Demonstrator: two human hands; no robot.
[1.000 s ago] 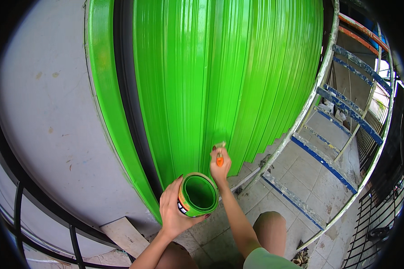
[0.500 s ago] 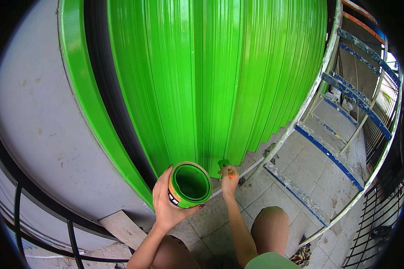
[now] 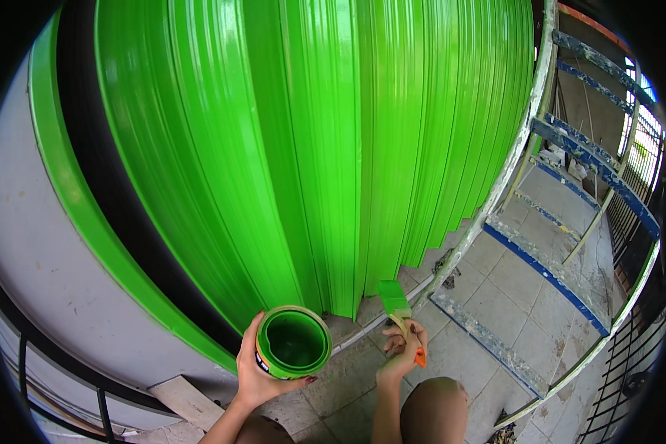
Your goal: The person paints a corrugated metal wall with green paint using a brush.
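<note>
1. The left hand (image 3: 255, 370) is wrapped around the side of a paint can (image 3: 292, 342), fingers curled behind it and thumb along the lower rim; the can is tipped so that its open mouth faces up and shows a green-coated inside.
2. The right hand (image 3: 405, 348) is closed on the handle of a paintbrush (image 3: 397, 305), pinching it between thumb and fingers. The orange end of the handle sticks out below the hand, and the green-loaded bristles point up and away from it.
3. The brush sits just to the right of the can, near it but apart.
4. Directly above both hands hangs a ribbed metal shutter (image 3: 311, 148), glossy bright green; its lower edge ends just above the can and the bristles.
5. Left of the left hand runs a curved green frame strip (image 3: 81, 207), and beyond it a grey wall (image 3: 29, 259).
6. Below the left hand lies a pale wooden board (image 3: 185, 399).
7. Right of the right hand stands a paint-spattered scaffold frame (image 3: 562, 140) with blue rails, on a tiled floor (image 3: 510, 296).
</note>
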